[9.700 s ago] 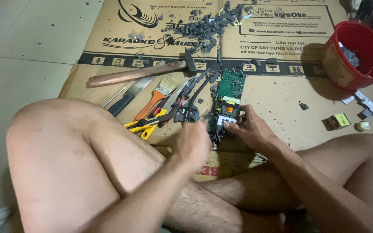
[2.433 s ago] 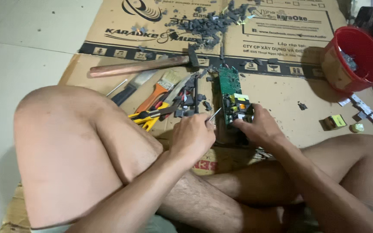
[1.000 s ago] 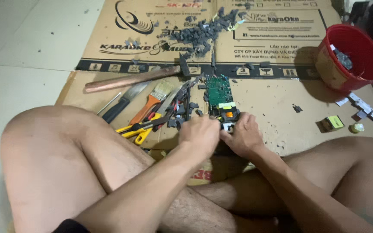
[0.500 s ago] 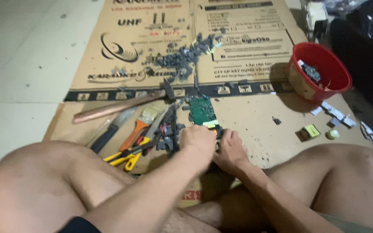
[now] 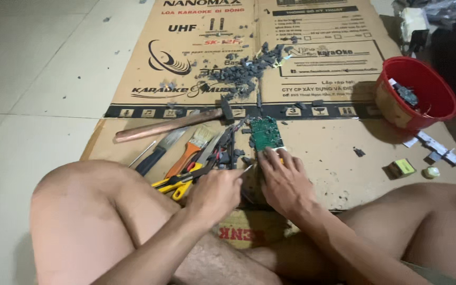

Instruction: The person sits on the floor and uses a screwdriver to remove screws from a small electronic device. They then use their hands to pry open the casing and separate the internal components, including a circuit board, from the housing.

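On the cardboard sheet point(image 5: 344, 158) between the knees, green circuit board point(image 5: 265, 133) lies flat, long axis running away from the person, near end under the right hand point(image 5: 283, 179). Right hand rests palm-down, fingers spread, pinning that end. Left hand point(image 5: 215, 192) is fisted around a thin metal tool point(image 5: 247, 168), tip aimed at the board's near edge. Board looks light, stiff, brittle; best held by its edges, I'd judge. Hammer point(image 5: 170, 125) and pliers point(image 5: 178, 184) just left.
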